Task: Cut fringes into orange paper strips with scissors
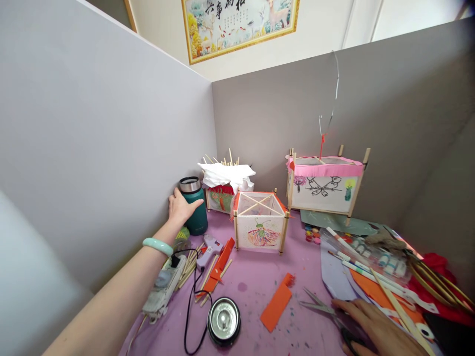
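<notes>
My left hand (181, 207), with a pale green bangle on its wrist, is wrapped round a teal steel bottle (197, 217) standing upright against the left partition. Its thumb lies across the bottle's front. Low on the right, my right hand (374, 321) rests over the dark handles of a pair of scissors (326, 309), the handles between thumb and fingers. The scissor blades are spread and point left, towards an orange paper strip (275, 304) with a fringed end. A round black-and-silver lid (224, 321) lies at the front, its metallic inside facing up.
A paper lantern (261, 232) with a drawn insect stands mid-table. Behind are a lantern (220, 200) under white tissue and a pink-trimmed lantern (324, 190). A glue gun (211, 249), its cord and wooden sticks lie left; pens and coloured paper (334, 272) crowd the right.
</notes>
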`<state>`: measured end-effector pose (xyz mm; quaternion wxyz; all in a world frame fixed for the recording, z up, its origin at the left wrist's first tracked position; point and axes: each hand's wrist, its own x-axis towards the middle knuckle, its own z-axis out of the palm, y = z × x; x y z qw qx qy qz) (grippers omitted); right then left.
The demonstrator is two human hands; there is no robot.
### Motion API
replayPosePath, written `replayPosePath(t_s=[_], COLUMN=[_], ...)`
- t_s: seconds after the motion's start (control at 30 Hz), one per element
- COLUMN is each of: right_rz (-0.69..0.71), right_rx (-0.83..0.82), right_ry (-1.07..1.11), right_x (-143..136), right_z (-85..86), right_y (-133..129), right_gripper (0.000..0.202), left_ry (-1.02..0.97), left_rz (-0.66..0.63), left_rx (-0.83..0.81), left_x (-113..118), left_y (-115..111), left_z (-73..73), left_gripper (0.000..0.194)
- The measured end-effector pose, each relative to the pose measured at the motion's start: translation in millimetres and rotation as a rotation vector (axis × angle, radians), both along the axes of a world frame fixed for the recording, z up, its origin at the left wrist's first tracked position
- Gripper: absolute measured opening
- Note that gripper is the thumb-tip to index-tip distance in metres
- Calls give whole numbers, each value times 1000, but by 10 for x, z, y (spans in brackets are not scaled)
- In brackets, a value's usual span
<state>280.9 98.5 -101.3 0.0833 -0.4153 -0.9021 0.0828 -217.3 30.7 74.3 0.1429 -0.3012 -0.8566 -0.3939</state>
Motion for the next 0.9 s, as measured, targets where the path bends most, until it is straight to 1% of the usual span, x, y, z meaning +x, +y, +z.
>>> replayPosePath(t_s=[0.07, 0.1, 0.17, 0.2, 0.23, 0.27, 0.33, 0.37, 0.4, 0.47, 0.53, 0.6, 0.7, 0.77, 0.9], right_rz=[-10, -17, -10, -8, -2, -11, -10, -7, -7, -3, 2, 11, 23, 15, 0], right_rx=[-40, -54, -82, -88, -95, -93, -88, -90, -95, -98, -103, -105, -104, -112, -115], right_ry=[-13, -15, -15, -11, -13, -10, 5, 11, 12, 11, 9, 16, 34, 38, 46], right_x=[-76, -113, -176, -198, -215, -227, -237, -239, -239, -239, -241, -242, -241, -239, -231], right_z=[156, 236, 376, 429, 469, 496, 520, 523, 525, 531, 545, 564, 586, 590, 571], right_y=[-63, -96, -157, -182, -203, -219, -240, -247, -252, -261, -269, -278, -289, -293, -290], right_gripper=[53, 53, 51, 51, 51, 50, 50, 49, 49, 48, 48, 48, 46, 46, 47], left_ry=[49, 88, 176, 220, 278, 290, 277, 264, 251, 238, 236, 220, 175, 152, 142], left_rz=[-12, -13, -60, -125, -283, -419, -651, -754, -825, -904, -948, -962, -927, -889, -844], left_rx=[-2, 11, 29, 24, -30, -94, -221, -285, -330, -409, -574, -753, -924, -982, -1013], left_x=[66, 134, 355, 504, 672, 854, 1231, 1412, 1578, 1845, 2008, 2066, 2008, 1924, 1788], left_y=[-127, -197, -336, -400, -457, -508, -594, -630, -663, -726, -792, -871, -1018, -1124, -1272], left_z=[51, 66, 51, 16, -39, -112, -289, -380, -461, -573, -607, -587, -550, -555, -592], left_gripper=[88, 83, 64, 53, 46, 37, 18, 13, 12, 13, 19, 29, 52, 58, 57])
